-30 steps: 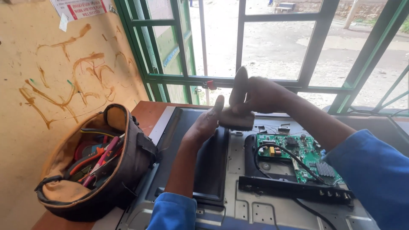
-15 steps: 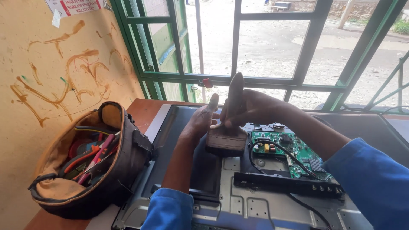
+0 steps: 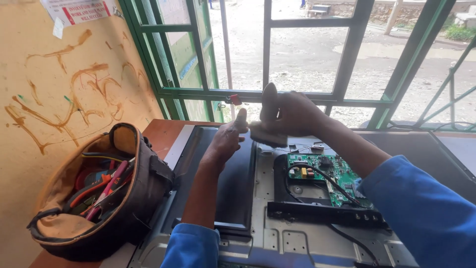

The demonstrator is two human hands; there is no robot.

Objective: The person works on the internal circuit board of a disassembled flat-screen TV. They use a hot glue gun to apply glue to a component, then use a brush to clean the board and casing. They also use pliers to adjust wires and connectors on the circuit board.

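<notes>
A green-painted metal window frame (image 3: 347, 64) with several panes fills the back, with a bare dirt yard outside, and a yellow plastered wall (image 3: 59, 99) streaked with brown marks stands to the left. Below them a reddish-brown wooden counter (image 3: 161, 131) carries a large flat television set lying face down, its grey metal back chassis (image 3: 277, 233) exposed and a black plastic rear panel (image 3: 233, 188) covering its left part. On the counter's left end sits an open brown and black fabric tool bag (image 3: 94, 193), with red and orange handled tools showing inside.

Both forearms reach out from blue sleeves (image 3: 426, 208) over the set. The right hand (image 3: 292, 111) has its grip closed around the pale handle of a wooden-handled paint brush (image 3: 267, 124), which is held upright above the top edge of the chassis, its broad head and bristles pointing down. The left hand (image 3: 225, 139) is beside it with the thumb raised; its thumb tip meets the brush head, fingers loosely curled and holding nothing else.

On the chassis, right of the panel, lies a green printed circuit board (image 3: 332, 178), with black cables (image 3: 317, 173) looping across it and a black connector strip (image 3: 322, 213) along its near edge.
</notes>
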